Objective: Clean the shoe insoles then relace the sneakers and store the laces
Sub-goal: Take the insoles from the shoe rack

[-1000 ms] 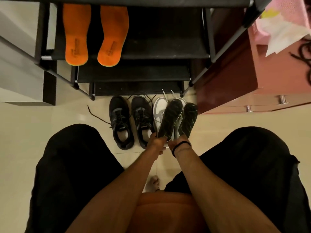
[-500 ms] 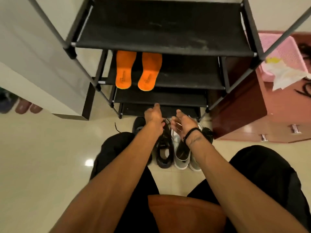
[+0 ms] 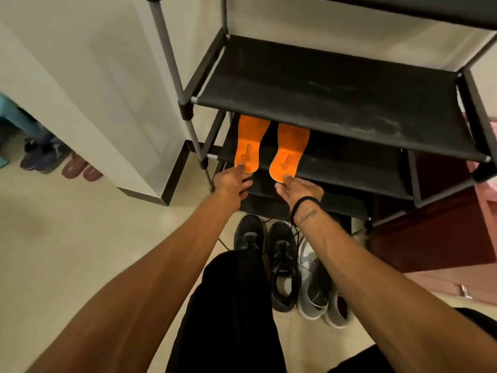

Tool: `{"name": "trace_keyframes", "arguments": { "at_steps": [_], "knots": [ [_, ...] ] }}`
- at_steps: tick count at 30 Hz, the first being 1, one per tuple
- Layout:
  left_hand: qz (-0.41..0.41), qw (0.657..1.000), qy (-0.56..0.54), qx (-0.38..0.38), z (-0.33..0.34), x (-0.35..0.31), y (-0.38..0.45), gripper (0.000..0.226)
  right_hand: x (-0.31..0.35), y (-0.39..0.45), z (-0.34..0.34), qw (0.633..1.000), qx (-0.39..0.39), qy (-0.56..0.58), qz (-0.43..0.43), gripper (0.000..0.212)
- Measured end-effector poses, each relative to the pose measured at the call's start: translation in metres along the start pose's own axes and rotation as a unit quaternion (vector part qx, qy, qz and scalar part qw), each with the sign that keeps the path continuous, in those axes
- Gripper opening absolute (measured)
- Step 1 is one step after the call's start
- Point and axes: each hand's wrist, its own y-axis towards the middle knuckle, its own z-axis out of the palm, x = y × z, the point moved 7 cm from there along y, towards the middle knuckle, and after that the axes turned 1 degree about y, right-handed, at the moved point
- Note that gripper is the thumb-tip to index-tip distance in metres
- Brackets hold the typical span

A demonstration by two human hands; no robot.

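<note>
Legs: black trousers [image 3: 228,313] filled the bottom of the frame, so the person was standing right over the shoes.
Floor: glossy cream tile [image 3: 67,251], pretty shiny under the room light.
Shoes: pair of black lace-up sneakers [image 3: 282,267] sat on the floor in front of the rack, with grey-and-white sneakers [image 3: 314,289] touching them on the right.
Left hand [image 3: 231,181]: fingers spread, one fingertip was touching the heel of the left orange foam insole [image 3: 248,142]; nothing was actually gripped.
Right hand [image 3: 300,189]: same deal, loose and empty, fingertip on the heel of the right orange foam insole [image 3: 289,152]. Black band on that wrist.
Insoles: both lay flat, side by side on the second shelf, heels toward the front edge.
Rack: black fabric-shelf shoe rack with metal poles [image 3: 336,98], top shelf a bit dusty.
Right side: dark red wooden cabinet [image 3: 430,238] was just beside the rack.
Far left: white wall column [image 3: 107,103], with purple shoes [image 3: 44,157] and pink slippers [image 3: 82,170] on the floor past it.
</note>
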Motion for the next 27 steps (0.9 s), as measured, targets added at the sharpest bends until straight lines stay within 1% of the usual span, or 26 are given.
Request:
{"name": "trace_keyframes", "arguments": {
  "at_steps": [5, 8, 11, 15, 17, 19, 22, 27],
  "knots": [
    [0.023, 1.0, 0.01, 0.0, -0.003, 0.001, 0.005, 0.026, 0.012, -0.01, 0.001, 0.999, -0.016, 0.016, -0.027, 0.018],
    [0.029, 0.999, 0.011, 0.01, -0.009, 0.008, -0.005, 0.024, 0.013, -0.027, -0.01, 0.999, -0.017, 0.017, -0.037, 0.021],
    [0.033, 0.999, 0.012, 0.021, -0.021, 0.011, -0.024, 0.007, 0.015, -0.049, -0.02, 0.999, 0.009, 0.031, -0.029, 0.016],
    [0.055, 0.998, 0.013, 0.022, -0.046, 0.01, -0.061, 0.013, 0.02, -0.092, -0.034, 0.998, 0.048, 0.048, 0.0, 0.008],
    [0.066, 0.997, 0.016, 0.029, -0.057, 0.013, -0.084, 0.028, 0.018, -0.116, -0.041, 0.996, 0.074, 0.045, 0.012, 0.007],
    [0.075, 0.997, 0.018, 0.031, -0.068, 0.02, -0.106, 0.035, 0.014, -0.137, -0.048, 0.994, 0.097, 0.038, 0.017, 0.007],
    [0.084, 0.996, 0.01, 0.037, -0.09, 0.032, -0.14, 0.032, 0.005, -0.171, -0.058, 0.991, 0.13, 0.015, 0.027, 0.012],
    [0.089, 0.995, -0.025, 0.021, -0.121, 0.054, -0.185, 0.025, 0.0, -0.221, -0.069, 0.984, 0.173, -0.013, 0.041, 0.019]
  ]
}}
